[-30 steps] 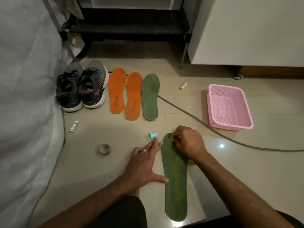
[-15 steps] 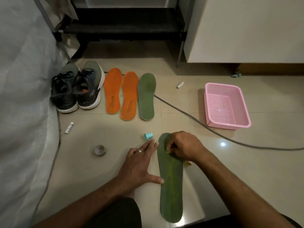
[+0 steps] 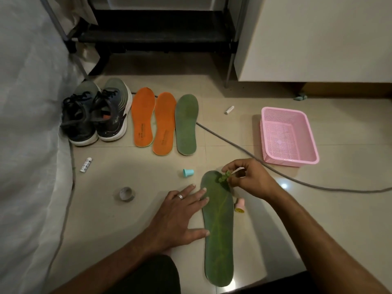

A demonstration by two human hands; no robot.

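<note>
Now right grip (image 3: 248,179) pinches scrap (image 3: 224,177) near teal cap (image 3: 188,172); flat left grip (image 3: 180,214) touches insole (image 3: 218,240).

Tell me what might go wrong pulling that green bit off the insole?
The green scrap pinched by the right hand may tear, leaving some stuck. The green insole could lift or slide, as the left hand only presses its edge. The right wrist might knock the small pink container beside it.

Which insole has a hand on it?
The near green insole, touched by the left hand; the far green insole and both orange insoles lie untouched.
</note>
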